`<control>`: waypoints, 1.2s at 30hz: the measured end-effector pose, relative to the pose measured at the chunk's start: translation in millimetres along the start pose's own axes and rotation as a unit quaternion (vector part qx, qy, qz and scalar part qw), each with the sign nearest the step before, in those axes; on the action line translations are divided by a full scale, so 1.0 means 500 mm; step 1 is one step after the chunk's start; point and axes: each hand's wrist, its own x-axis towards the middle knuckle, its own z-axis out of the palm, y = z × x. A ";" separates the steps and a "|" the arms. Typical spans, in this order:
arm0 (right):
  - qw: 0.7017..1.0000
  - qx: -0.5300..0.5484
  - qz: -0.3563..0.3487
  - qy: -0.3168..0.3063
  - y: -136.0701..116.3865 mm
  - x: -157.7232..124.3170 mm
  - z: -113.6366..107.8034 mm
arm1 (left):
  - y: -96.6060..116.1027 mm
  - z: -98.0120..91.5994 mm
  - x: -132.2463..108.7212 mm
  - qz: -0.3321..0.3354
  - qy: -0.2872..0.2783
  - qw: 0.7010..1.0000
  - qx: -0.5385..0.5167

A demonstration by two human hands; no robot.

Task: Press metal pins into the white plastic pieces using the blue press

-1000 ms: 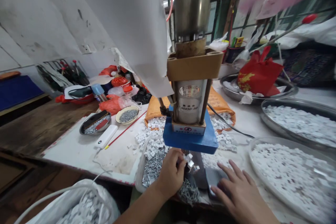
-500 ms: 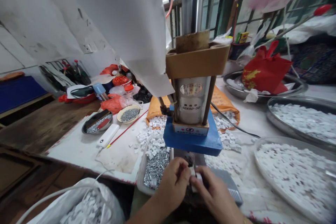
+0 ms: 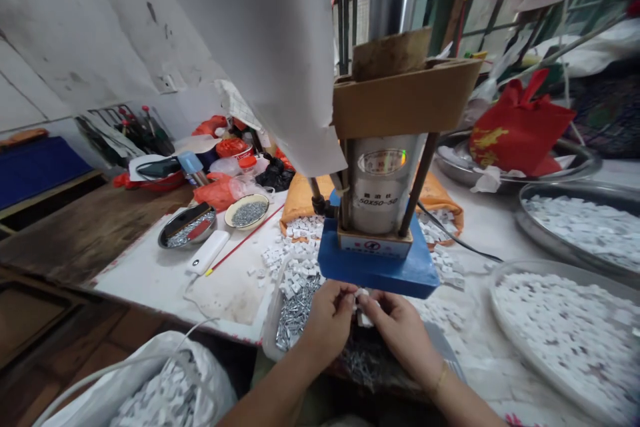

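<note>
You face a tall barred window (image 3: 465, 7) with pale light behind it, a stained white wall (image 3: 90, 47) leftward, a worn brown tabletop (image 3: 60, 233) beside your white-topped table (image 3: 235, 303), and brown floor tiles (image 3: 100, 360) below.

Press base (image 3: 377, 270) was blue; collar (image 3: 405, 107) above it, brown. Cylinder (image 3: 375, 207) was silvery with black characters and a rainbow glint on its oval label (image 3: 381, 162). Held piece (image 3: 362, 293) was white, as were small pieces (image 3: 565, 323) in the round tray (image 3: 495, 307). Fasteners (image 3: 295, 313) in the tub (image 3: 271, 340) were metallic silver. Bag (image 3: 530, 127) was red with gold print (image 3: 487, 139); sack (image 3: 301, 200), orange. Stick (image 3: 245, 241) was red, yellow-tipped. Tabletop (image 3: 240, 297) was white, red-marked along its edge.
</note>
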 end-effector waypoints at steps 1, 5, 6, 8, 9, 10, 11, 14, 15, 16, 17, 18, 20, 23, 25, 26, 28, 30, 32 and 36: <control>1.000 0.009 0.013 0.002 -0.002 0.005 0.004 | -0.003 0.002 0.005 -0.013 0.001 1.000 -0.017; 1.000 -0.013 0.001 0.022 -0.002 0.010 -0.004 | -0.019 -0.001 0.012 -0.031 -0.008 0.998 -0.053; 0.999 -0.031 -0.033 0.020 0.000 0.009 -0.014 | -0.023 -0.004 0.010 -0.034 -0.009 0.998 -0.061; 0.989 -0.082 -0.125 -0.012 0.003 0.008 -0.039 | -0.029 -0.012 0.002 -0.040 -0.002 0.996 -0.074; 0.979 -0.111 -0.168 -0.040 0.003 0.009 -0.051 | -0.030 -0.015 -0.002 -0.040 0.003 0.996 -0.077; 0.968 -0.138 -0.200 -0.071 0.002 0.011 -0.061 | -0.030 -0.018 -0.005 -0.038 0.007 0.996 -0.077; 0.958 -0.160 -0.218 -0.097 0.000 0.013 -0.068 | -0.028 -0.019 -0.007 -0.032 0.008 0.997 -0.072; 0.950 -0.193 -0.222 -0.105 -0.009 0.020 -0.059 | -0.012 -0.014 -0.004 -0.013 0.009 0.999 -0.037; 0.952 -0.198 -0.216 -0.082 -0.012 0.020 -0.049 | -0.007 -0.011 -0.001 -0.010 0.012 1.000 -0.021; 0.955 -0.205 -0.207 -0.053 -0.014 0.019 -0.036 | -0.002 -0.009 0.002 -0.008 0.015 1.000 -0.007; 0.957 -0.213 -0.197 -0.024 -0.015 0.016 -0.024 | 0.002 -0.007 0.005 -0.006 0.016 1.000 0.006; 0.958 -0.218 -0.188 -0.002 -0.015 0.012 -0.014 | 0.003 -0.008 0.007 -0.002 0.016 1.000 0.019; 0.963 -0.201 -0.179 0.015 -0.010 0.003 -0.007 | 0.000 -0.018 0.007 0.015 0.021 0.998 0.053; 0.978 -0.136 -0.154 0.029 0.008 -0.018 -0.032 | -0.015 -0.062 -0.005 0.060 0.034 0.988 0.140; 0.984 -0.114 -0.137 0.029 0.018 -0.038 -0.058 | -0.026 -0.103 -0.019 0.078 0.006 0.974 0.211; 0.984 -0.114 -0.134 0.007 0.021 -0.050 -0.067 | -0.030 -0.122 -0.027 0.070 -0.021 0.965 0.252; 0.981 -0.117 -0.140 -0.072 0.021 -0.073 -0.074 | -0.038 -0.148 -0.043 0.043 -0.085 0.936 0.340; 0.974 -0.119 -0.142 -0.133 0.016 -0.089 -0.065 | -0.044 -0.154 -0.054 0.022 -0.128 0.912 0.390; 0.977 -0.103 -0.129 -0.137 0.008 -0.094 -0.050 | -0.050 -0.146 -0.058 0.016 -0.143 0.906 0.398; 0.989 -0.017 -0.075 -0.124 -0.005 -0.082 -0.039 | -0.059 -0.128 -0.046 0.018 -0.124 0.918 0.377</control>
